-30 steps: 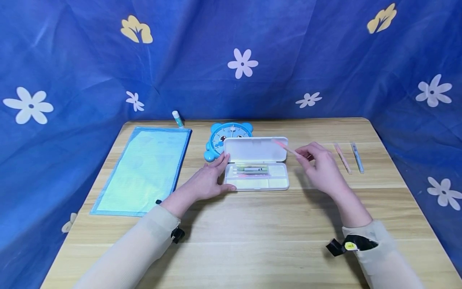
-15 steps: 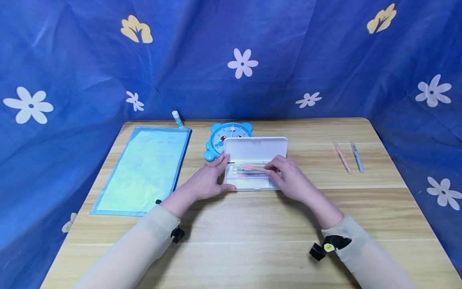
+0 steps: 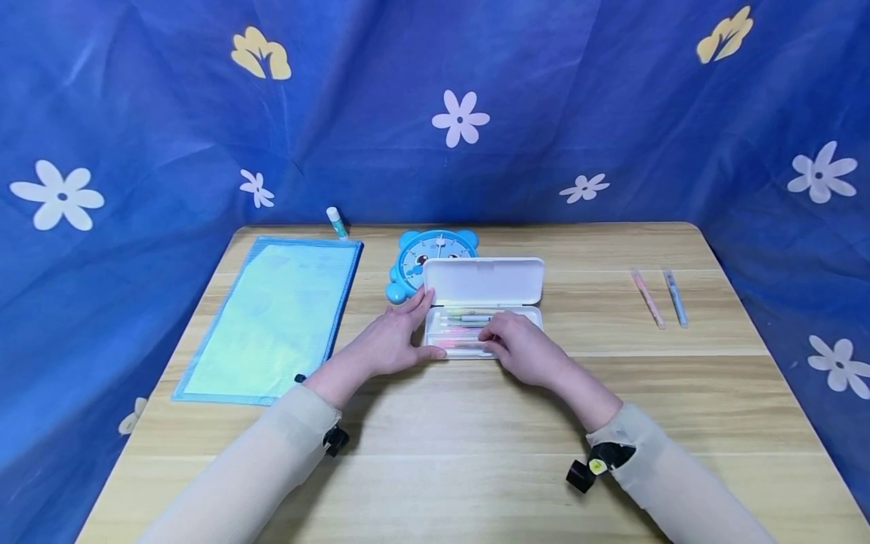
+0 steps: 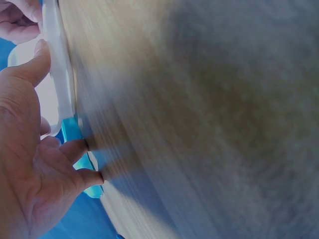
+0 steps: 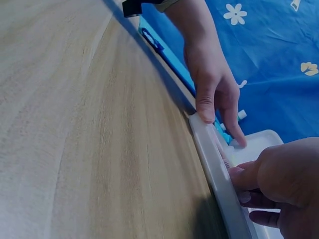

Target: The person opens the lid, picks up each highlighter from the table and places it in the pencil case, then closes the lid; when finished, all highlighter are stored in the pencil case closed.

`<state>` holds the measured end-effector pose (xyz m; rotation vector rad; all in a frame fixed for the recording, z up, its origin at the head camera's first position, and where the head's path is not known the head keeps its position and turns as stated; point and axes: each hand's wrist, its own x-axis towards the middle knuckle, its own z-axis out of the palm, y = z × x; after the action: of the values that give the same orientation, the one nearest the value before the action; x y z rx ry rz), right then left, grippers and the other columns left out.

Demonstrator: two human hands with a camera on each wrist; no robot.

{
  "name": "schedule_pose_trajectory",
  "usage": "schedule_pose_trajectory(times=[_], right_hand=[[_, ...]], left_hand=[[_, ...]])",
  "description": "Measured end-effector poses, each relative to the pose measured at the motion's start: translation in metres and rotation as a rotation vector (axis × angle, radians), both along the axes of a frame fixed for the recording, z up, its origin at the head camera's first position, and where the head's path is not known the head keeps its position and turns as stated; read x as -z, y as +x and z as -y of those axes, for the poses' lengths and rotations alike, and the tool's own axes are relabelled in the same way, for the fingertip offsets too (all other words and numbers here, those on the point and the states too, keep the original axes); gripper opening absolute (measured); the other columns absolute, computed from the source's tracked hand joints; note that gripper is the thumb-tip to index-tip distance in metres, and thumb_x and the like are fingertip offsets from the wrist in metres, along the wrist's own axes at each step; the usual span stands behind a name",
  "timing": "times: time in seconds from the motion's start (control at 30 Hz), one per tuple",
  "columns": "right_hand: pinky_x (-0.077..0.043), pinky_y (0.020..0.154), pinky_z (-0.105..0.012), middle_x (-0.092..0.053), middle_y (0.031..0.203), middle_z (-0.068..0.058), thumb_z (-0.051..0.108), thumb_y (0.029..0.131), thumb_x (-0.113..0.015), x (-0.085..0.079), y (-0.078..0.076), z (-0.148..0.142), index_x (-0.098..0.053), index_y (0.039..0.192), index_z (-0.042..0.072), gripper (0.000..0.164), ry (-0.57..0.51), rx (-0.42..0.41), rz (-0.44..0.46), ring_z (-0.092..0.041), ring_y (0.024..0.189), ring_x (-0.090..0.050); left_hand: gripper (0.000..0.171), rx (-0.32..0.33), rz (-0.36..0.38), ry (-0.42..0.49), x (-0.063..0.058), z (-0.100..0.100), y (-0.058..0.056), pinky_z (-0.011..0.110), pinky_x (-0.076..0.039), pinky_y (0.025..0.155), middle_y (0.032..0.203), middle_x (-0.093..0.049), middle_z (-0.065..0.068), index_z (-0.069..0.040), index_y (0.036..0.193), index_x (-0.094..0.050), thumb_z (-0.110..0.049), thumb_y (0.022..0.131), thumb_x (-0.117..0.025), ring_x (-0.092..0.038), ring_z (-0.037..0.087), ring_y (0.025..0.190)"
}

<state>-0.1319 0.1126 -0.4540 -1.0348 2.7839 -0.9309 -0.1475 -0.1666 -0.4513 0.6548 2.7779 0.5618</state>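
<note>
A white pencil case [image 3: 484,281] lies with its lid up. My left hand [image 3: 390,341] steadies its left end, fingers spread by the raised lid and thumb on the front corner, also seen on the front rim in the right wrist view. Several pens [image 3: 469,319] lie in the back compartment. My right hand [image 3: 525,349] reaches into the front compartment and pinches a pink pen [image 3: 450,344] that lies along the front wall. In the right wrist view, the right hand's bent fingers [image 5: 259,199] cover the pen's near end.
A blue clock [image 3: 416,261] stands behind the case. At left lies a light blue mesh folder [image 3: 272,317], with a glue stick [image 3: 336,223] past its far edge. A pink pen [image 3: 648,299] and a blue pen [image 3: 676,298] lie at right.
My right hand has carried the pink pen leftward from beside the lid, over the back compartment, then down into the front compartment. The left hand has stayed at the case.
</note>
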Motion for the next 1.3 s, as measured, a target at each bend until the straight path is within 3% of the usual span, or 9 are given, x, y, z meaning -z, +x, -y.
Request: schedule_pose_trajectory(times=[0.3,0.53,0.9,0.93,1.13,1.17,1.3], right_hand=[[-0.056,0.089,-0.039,-0.072,0.097,0.001,0.006,0.101,-0.072,-0.003,-0.002,-0.004,-0.080,0.103,0.007,0.008,0.043,-0.057,0.014,-0.018,0.097,-0.066],[-0.056,0.089,-0.045,-0.074,0.101,-0.003,0.007,0.099,-0.074,-0.013,-0.002,-0.022,-0.079,0.109,0.004,0.011,-0.018,0.012,-0.003,-0.020,0.096,-0.067],[-0.056,0.088,-0.052,-0.074,0.102,-0.010,0.000,0.098,-0.073,-0.036,-0.019,-0.090,-0.078,0.109,-0.003,0.012,-0.135,0.213,-0.007,-0.027,0.094,-0.068],[-0.053,0.092,-0.054,-0.075,0.101,-0.010,0.001,0.098,-0.074,-0.038,-0.020,-0.097,-0.078,0.109,-0.001,0.012,-0.132,0.248,-0.020,-0.027,0.093,-0.069],[-0.053,0.082,-0.053,-0.075,0.100,-0.020,0.006,0.099,-0.075,-0.042,-0.024,-0.147,-0.077,0.110,-0.005,0.016,-0.096,0.482,-0.040,-0.035,0.086,-0.070],[-0.055,0.076,-0.051,-0.075,0.100,-0.022,0.006,0.099,-0.074,-0.041,-0.025,-0.155,-0.076,0.111,-0.007,0.018,-0.091,0.516,-0.033,-0.037,0.086,-0.070],[-0.052,0.076,-0.050,-0.073,0.102,-0.026,0.010,0.101,-0.071,-0.031,-0.025,-0.187,-0.074,0.113,-0.009,0.022,-0.029,0.633,0.000,-0.039,0.090,-0.068]], left_hand=[[0.115,-0.003,-0.002,-0.001,0.002,0.000,-0.001,0.059,-0.024,0.124,0.175,-0.012,0.012,-0.013,0.170,-0.014,-0.067,0.089,-0.075,-0.029,0.040,0.154],[0.115,0.002,-0.003,-0.003,0.002,-0.001,-0.001,0.060,-0.024,0.123,0.175,-0.011,0.012,-0.012,0.170,-0.014,-0.068,0.089,-0.075,-0.029,0.041,0.154],[0.115,0.001,-0.005,-0.003,0.001,0.000,-0.002,0.058,-0.026,0.124,0.175,-0.011,0.012,-0.014,0.170,-0.013,-0.067,0.090,-0.074,-0.030,0.042,0.153],[0.115,0.001,-0.006,-0.003,0.001,0.000,-0.002,0.058,-0.026,0.124,0.175,-0.011,0.012,-0.014,0.170,-0.013,-0.068,0.090,-0.074,-0.030,0.042,0.153],[0.115,0.001,-0.004,0.002,0.001,0.000,-0.002,0.057,-0.026,0.124,0.175,-0.011,0.013,-0.013,0.170,-0.013,-0.067,0.090,-0.075,-0.030,0.042,0.153],[0.115,0.001,-0.003,0.003,0.001,0.000,-0.002,0.058,-0.025,0.124,0.175,-0.011,0.013,-0.013,0.170,-0.013,-0.067,0.090,-0.075,-0.030,0.042,0.153],[0.115,0.002,0.000,0.004,0.001,0.000,-0.001,0.060,-0.024,0.123,0.175,-0.011,0.012,-0.012,0.170,-0.014,-0.067,0.089,-0.075,-0.029,0.042,0.153]])
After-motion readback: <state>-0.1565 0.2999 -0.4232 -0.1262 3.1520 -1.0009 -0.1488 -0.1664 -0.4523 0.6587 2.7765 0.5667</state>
